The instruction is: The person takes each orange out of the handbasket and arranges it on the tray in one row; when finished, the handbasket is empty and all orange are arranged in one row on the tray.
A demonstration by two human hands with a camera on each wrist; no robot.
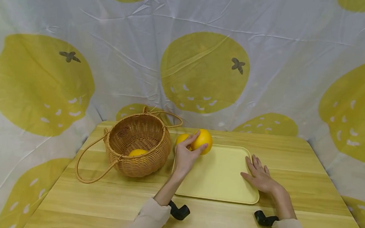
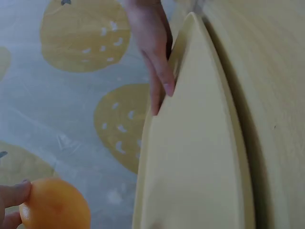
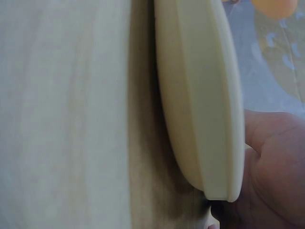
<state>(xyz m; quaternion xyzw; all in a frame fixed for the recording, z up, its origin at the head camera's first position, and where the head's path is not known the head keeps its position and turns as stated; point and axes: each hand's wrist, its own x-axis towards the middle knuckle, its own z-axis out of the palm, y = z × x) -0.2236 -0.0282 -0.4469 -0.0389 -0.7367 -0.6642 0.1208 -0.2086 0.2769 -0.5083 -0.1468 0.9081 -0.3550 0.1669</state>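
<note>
In the head view my left hand [image 1: 184, 160] holds an orange [image 1: 203, 141] between thumb and fingers, above the far left part of a pale yellow tray [image 1: 219, 176]. A second orange [image 1: 181, 138] shows partly behind that hand; its base is hidden. My right hand [image 1: 262, 178] rests at the tray's right rim with fingers extended. In the left wrist view the held orange [image 2: 56, 205] appears at the lower left, fingertips against its side. The right wrist view has my right hand [image 3: 276, 167] beside the tray's edge [image 3: 209, 95].
A round wicker basket [image 1: 158, 158] with looped handles stands left of the tray, with an orange [image 1: 137, 152] inside. The wooden table [image 1: 219, 222] ends at a lemon-printed curtain [image 1: 277, 78] behind it.
</note>
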